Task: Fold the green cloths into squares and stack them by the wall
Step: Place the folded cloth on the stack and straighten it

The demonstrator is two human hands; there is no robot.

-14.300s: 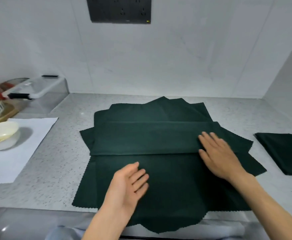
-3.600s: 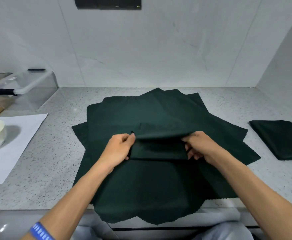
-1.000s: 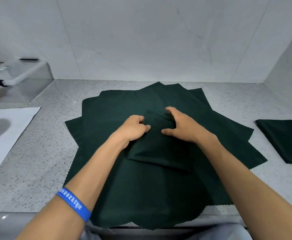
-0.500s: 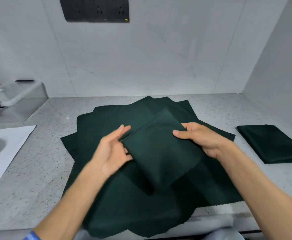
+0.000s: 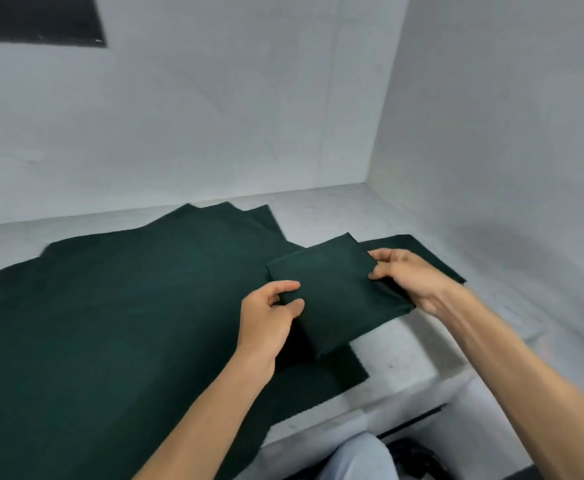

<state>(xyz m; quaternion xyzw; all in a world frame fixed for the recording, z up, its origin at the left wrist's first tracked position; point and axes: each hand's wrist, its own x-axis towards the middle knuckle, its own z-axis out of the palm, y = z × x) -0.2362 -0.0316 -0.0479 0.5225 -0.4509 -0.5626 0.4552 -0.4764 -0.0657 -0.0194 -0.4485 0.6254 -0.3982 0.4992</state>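
Far left, the pile of unfolded green cloths (image 5: 110, 306) lies spread flat over the table (image 5: 398, 355), edges fanned, reaching toward the back wall (image 5: 214, 116).

My left hand (image 5: 266, 317) pinches the near-left edge of the folded square (image 5: 335, 292), thumb on top, fingers curled beneath. The square hangs lifted just above the pile's right margin.

My right hand (image 5: 408, 275) pinches the opposite edge, fingers curled round it.

Beyond it, a folded cloth (image 5: 429, 254) lies on the table near the side wall (image 5: 508, 133), mostly hidden.

Judgement: the fabric reads thin, light, limp, perhaps slick; layers could slide apart. I'd hold two opposite edges, clamping all layers, and keep it level.
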